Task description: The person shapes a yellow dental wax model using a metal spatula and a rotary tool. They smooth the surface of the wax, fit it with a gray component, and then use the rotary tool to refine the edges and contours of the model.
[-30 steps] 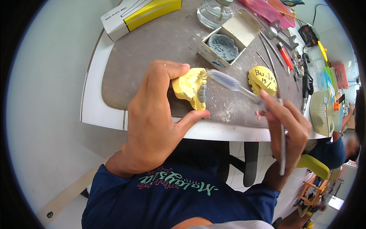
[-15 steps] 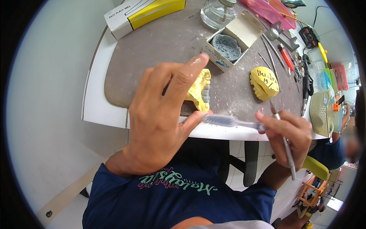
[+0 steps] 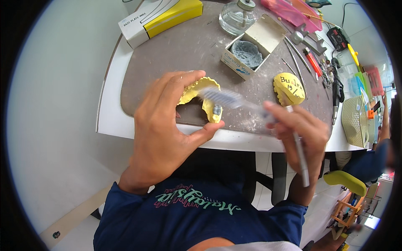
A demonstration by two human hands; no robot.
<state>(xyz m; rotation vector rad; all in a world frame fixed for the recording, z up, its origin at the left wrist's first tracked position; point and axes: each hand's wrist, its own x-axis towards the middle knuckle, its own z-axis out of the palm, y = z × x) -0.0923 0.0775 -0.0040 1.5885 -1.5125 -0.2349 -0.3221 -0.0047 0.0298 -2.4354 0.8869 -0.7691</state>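
Note:
My left hand [image 3: 155,119] grips a yellow horseshoe-shaped dental cast [image 3: 209,111] between thumb and fingers, above the near part of the bench. Dark grey wax [image 3: 217,109] sits on the cast's near right arm. My right hand [image 3: 303,129], blurred by motion, is closed around a clear toothbrush [image 3: 224,98], whose bristled head is over the cast. Whether the bristles touch it I cannot tell. A thin metal carving tool [image 3: 302,161] is also held in the right hand, slanting down past the palm. Beyond that hand lies a second yellow cast [image 3: 289,88] with handwriting on its base.
An open carton [image 3: 234,62] of grey carving wax stands mid-bench, by a glass spirit lamp [image 3: 238,19]. A white-and-yellow box [image 3: 167,21] lies at the far left. Metal instruments, a red lighter [image 3: 312,62], a pink tray [image 3: 293,12] and a woven basket [image 3: 354,123] line the right.
My left hand has turned, baring more of the cast and its grey wax. My right hand has moved left and up, bringing the toothbrush from beside my left thumb to over the cast.

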